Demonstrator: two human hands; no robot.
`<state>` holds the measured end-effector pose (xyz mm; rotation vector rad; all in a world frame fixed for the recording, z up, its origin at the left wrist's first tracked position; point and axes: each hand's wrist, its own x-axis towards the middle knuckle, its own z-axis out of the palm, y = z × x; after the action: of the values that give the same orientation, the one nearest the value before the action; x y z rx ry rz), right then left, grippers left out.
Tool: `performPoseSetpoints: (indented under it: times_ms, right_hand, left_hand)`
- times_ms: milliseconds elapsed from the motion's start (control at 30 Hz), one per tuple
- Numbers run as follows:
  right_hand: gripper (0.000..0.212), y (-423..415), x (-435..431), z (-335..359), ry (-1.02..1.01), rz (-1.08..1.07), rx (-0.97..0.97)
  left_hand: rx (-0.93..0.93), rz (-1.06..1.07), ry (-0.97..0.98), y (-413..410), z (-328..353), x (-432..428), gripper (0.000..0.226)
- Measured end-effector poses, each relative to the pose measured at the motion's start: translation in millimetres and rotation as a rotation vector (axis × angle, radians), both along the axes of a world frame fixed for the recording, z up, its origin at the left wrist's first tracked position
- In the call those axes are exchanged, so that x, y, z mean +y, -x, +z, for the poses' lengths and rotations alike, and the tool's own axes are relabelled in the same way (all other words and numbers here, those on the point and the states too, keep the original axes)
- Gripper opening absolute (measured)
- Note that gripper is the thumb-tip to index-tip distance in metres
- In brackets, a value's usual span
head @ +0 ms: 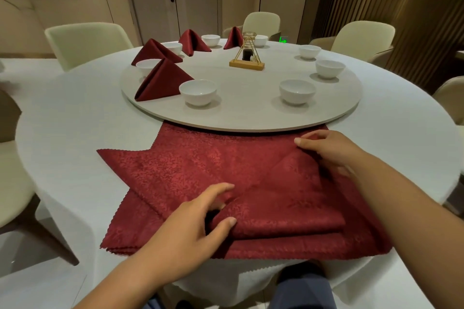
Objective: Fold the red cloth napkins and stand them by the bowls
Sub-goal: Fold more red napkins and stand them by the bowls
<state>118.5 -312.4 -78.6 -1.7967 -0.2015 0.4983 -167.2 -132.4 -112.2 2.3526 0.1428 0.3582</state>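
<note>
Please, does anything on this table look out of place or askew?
Nothing is spilled or damaged. The flat pile of red cloth napkins is uneven: one layer lies turned, its corner pointing left past the others, and the pile's far edge reaches under the round grey turntable.

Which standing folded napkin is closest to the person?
The napkin at the front left of the turntable, beside a bowl; the other three stand farther back.

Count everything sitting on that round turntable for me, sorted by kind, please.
White bowls: 8
Standing folded red napkins: 4
Gold wire stand: 1
Total: 13
</note>
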Motion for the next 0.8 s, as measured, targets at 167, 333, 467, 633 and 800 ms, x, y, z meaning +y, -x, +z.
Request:
performPoseSetpoints:
  times_ms: [167, 333, 467, 633, 800]
  right_hand:
    - [0.012, -2, -2, -8, 0.096, 0.049, -0.046]
    - [0.006, -5, -1, -15, 0.105, -0.010, -0.159]
    - [0.012, -8, 1, -13, 0.019, -0.049, -0.154]
    - [0.021, -13, 8, -10, 0.015, -0.053, -0.133]
    - [0.019, -18, 18, -8, 0.031, -0.025, -0.042]
  left_hand:
    - [0.040, -0.071, -0.333, -2, -6, 6, 0.064]
    - [0.093, -0.104, -0.408, -11, -5, 8, 0.072]
    - [0.088, -0.104, -0.422, -16, -3, 7, 0.076]
    - [0.112, -0.121, -0.424, -22, -1, 9, 0.078]
    - [0.149, -0.180, -0.370, -29, -5, 14, 0.071]
